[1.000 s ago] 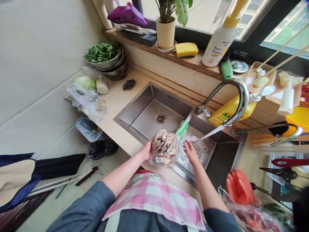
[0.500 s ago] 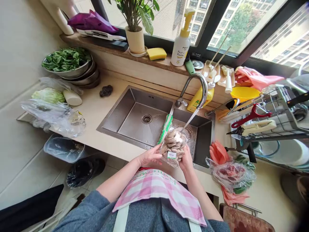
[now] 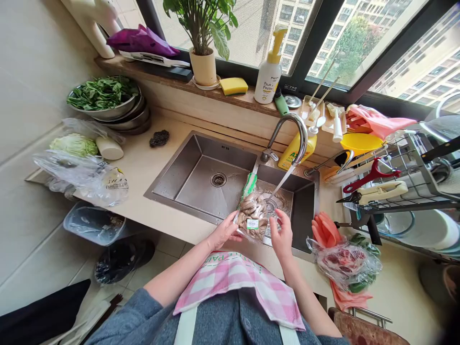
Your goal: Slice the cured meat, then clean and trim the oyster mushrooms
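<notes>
A clear plastic bag of mushrooms [image 3: 253, 213] with a white and green label is held over the front edge of the sink divider. My left hand [image 3: 227, 230] grips the bag's left side. To the right of the bag, my right hand [image 3: 281, 235] is apart from it, fingers spread and holding nothing. Water pours from the curved faucet [image 3: 300, 129] into the right sink basin [image 3: 304, 206], just behind the bag. A green and white cloth [image 3: 249, 185] hangs over the divider and is partly covered by the bag.
The left basin [image 3: 201, 177] is beside the divider. Bagged cabbage [image 3: 74, 145] and stacked bowls of greens [image 3: 104, 96] stand at left. At right are a dish rack [image 3: 413, 177], pink gloves [image 3: 325, 230] and a plastic-wrapped red item [image 3: 347, 258]. Bottles line the sill.
My right hand has let go of the bag and moved off to its right, opening its fingers. The bag has shifted slightly left in my left hand.
</notes>
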`<move>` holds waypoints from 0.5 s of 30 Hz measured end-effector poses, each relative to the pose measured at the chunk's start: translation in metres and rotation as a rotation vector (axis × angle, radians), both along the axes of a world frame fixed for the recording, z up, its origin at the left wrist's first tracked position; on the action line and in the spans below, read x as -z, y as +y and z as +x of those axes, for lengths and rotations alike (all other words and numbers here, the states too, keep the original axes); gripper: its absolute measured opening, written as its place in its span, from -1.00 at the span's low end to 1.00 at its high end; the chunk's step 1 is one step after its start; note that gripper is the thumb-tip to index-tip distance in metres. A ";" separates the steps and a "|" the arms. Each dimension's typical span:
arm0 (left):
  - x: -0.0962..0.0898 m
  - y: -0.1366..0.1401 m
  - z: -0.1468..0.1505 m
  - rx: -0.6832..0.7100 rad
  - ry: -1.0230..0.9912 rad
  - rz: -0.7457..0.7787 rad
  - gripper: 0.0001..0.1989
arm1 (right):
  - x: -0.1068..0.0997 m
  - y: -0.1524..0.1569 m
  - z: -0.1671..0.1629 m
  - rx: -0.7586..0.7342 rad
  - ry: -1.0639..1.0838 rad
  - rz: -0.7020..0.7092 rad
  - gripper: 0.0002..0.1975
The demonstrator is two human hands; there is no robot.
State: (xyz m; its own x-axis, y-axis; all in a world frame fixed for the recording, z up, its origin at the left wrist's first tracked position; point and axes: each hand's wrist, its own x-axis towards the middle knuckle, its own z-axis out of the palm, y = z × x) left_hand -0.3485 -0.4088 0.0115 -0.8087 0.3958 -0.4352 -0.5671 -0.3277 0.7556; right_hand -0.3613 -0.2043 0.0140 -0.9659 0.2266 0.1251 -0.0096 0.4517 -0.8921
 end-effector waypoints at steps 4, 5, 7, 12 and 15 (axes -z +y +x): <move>-0.007 0.007 0.000 -0.006 0.025 -0.002 -0.35 | -0.021 -0.016 0.013 -0.309 0.179 0.249 -0.81; -0.007 0.009 0.000 -0.010 0.032 -0.005 -0.35 | -0.023 -0.019 0.015 -0.329 0.187 0.300 -0.82; -0.005 0.013 0.002 -0.013 0.047 -0.017 -0.33 | -0.025 -0.022 0.017 -0.342 0.183 0.408 -0.83; 0.003 0.024 0.005 0.033 0.136 -0.243 -0.27 | -0.029 -0.020 0.009 -0.469 0.121 0.668 -0.83; 0.001 0.029 0.002 0.071 0.222 -0.453 -0.32 | -0.030 -0.017 0.001 -0.556 0.111 0.738 -0.81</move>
